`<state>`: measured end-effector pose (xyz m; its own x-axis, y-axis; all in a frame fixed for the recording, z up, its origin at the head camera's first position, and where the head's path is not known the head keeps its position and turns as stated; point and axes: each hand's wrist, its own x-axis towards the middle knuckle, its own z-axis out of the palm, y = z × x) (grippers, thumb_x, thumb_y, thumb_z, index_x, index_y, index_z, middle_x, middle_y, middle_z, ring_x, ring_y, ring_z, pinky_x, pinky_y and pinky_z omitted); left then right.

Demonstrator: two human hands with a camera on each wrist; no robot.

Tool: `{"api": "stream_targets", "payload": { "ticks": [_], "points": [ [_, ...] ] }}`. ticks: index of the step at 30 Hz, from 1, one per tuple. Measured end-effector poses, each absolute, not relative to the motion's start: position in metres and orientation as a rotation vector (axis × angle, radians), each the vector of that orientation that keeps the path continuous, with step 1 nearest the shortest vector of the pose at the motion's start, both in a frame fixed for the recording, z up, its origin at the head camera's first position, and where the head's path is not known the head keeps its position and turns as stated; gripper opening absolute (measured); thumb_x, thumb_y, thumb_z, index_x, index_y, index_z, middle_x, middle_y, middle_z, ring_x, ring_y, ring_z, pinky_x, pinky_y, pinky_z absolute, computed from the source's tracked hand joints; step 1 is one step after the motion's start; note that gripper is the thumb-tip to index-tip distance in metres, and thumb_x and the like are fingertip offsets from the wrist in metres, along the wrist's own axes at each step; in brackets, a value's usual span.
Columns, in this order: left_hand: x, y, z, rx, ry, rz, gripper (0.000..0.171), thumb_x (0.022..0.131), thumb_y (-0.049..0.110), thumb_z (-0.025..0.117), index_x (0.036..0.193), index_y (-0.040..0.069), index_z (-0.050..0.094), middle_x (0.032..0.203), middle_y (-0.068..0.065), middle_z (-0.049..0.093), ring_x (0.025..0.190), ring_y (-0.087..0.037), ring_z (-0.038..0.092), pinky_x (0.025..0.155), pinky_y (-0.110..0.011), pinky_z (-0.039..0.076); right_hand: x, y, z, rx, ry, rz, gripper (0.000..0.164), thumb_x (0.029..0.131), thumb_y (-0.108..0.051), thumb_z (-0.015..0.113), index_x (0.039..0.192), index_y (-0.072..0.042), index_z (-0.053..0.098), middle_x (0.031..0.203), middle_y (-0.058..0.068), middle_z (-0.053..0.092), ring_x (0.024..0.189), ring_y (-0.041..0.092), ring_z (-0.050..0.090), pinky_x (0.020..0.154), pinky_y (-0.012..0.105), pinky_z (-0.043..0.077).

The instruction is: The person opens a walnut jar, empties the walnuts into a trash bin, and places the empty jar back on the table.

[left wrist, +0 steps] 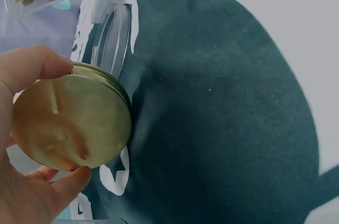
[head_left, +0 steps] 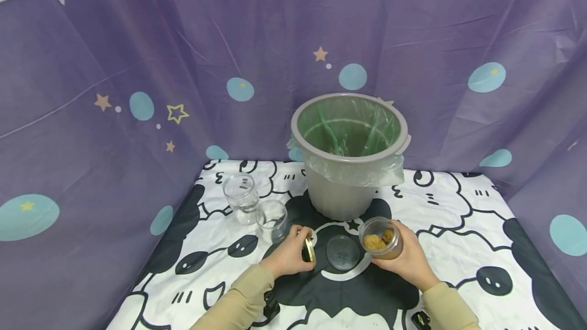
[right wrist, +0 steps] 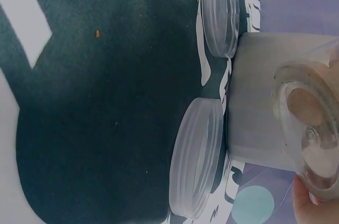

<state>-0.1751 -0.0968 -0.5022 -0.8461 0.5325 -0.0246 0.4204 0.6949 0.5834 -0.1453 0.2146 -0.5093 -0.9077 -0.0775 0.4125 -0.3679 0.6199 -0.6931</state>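
My left hand (head_left: pixel 290 252) pinches a gold metal lid (left wrist: pixel 74 121) by its rim, fingers and thumb at opposite sides, its face turned to the left wrist camera. A clear jar (head_left: pixel 382 251) is in the grip of my right hand (head_left: pixel 408 261); it has no lid on and is tilted. Inside it lie yellow-brown round pieces (head_left: pixel 375 242), whose kind I cannot tell. Between the hands a clear lid (head_left: pixel 342 252) lies on the cloth. A second clear lid (right wrist: pixel 196 160) shows in the right wrist view, below the jar's level.
A grey bin (head_left: pixel 341 192) lined with a thin clear bag (head_left: pixel 371 169) stands behind the hands. To the left are two clear jars (head_left: pixel 240 195), the nearer jar (head_left: pixel 271 218) close to my left hand. A patterned cloth (head_left: pixel 458 248) covers the table; a purple curtain (head_left: pixel 257 24) hangs behind.
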Motion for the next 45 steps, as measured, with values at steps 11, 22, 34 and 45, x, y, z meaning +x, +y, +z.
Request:
{"api": "stream_targets", "payload": {
  "ticks": [11, 22, 34, 45],
  "points": [
    [-0.177, -0.097, -0.51, 0.786, 2.679, 0.925, 0.064, 0.074, 0.023, 0.079, 0.123, 0.006, 0.041, 0.123, -0.014, 0.035, 0.092, -0.018, 0.054, 0.08, -0.027, 0.05, -0.146, 0.214, -0.507, 0.367, -2.511, 1.207, 0.085, 0.046, -0.014, 0.094, 0.122, -0.006, 0.055, 0.11, 0.005, 0.063, 0.099, 0.018, 0.056, 0.086, 0.042, 0.046],
    [-0.174, -0.101, -0.496, 0.846, 2.829, 0.555, 0.084, 0.062, 0.026, 0.082, 0.134, 0.006, 0.043, 0.107, -0.013, 0.046, 0.092, -0.023, 0.05, 0.078, -0.033, 0.05, -0.146, 0.217, -0.507, 0.395, -2.487, 1.209, 0.085, 0.045, -0.014, 0.095, 0.121, -0.009, 0.057, 0.109, 0.0, 0.064, 0.097, 0.011, 0.057, 0.086, 0.023, 0.044],
    [-0.166, -0.102, -0.496, 0.784, 2.88, 0.195, 0.088, 0.054, 0.025, 0.086, 0.133, 0.011, 0.05, 0.104, -0.016, 0.051, 0.089, -0.029, 0.051, 0.07, -0.038, 0.049, -0.146, 0.217, -0.507, 0.397, -2.498, 1.205, 0.084, 0.045, -0.015, 0.095, 0.121, -0.009, 0.057, 0.107, -0.001, 0.064, 0.096, 0.01, 0.057, 0.085, 0.026, 0.046],
    [-0.167, -0.104, -0.506, 0.77, 2.889, 0.136, 0.089, 0.053, 0.025, 0.086, 0.132, 0.015, 0.048, 0.101, -0.014, 0.051, 0.086, -0.025, 0.048, 0.068, -0.036, 0.048, -0.145, 0.217, -0.51, 0.349, -2.539, 1.218, 0.088, 0.048, -0.017, 0.094, 0.125, -0.009, 0.053, 0.113, 0.004, 0.061, 0.103, 0.018, 0.052, 0.089, 0.046, 0.041]
  ]
}}
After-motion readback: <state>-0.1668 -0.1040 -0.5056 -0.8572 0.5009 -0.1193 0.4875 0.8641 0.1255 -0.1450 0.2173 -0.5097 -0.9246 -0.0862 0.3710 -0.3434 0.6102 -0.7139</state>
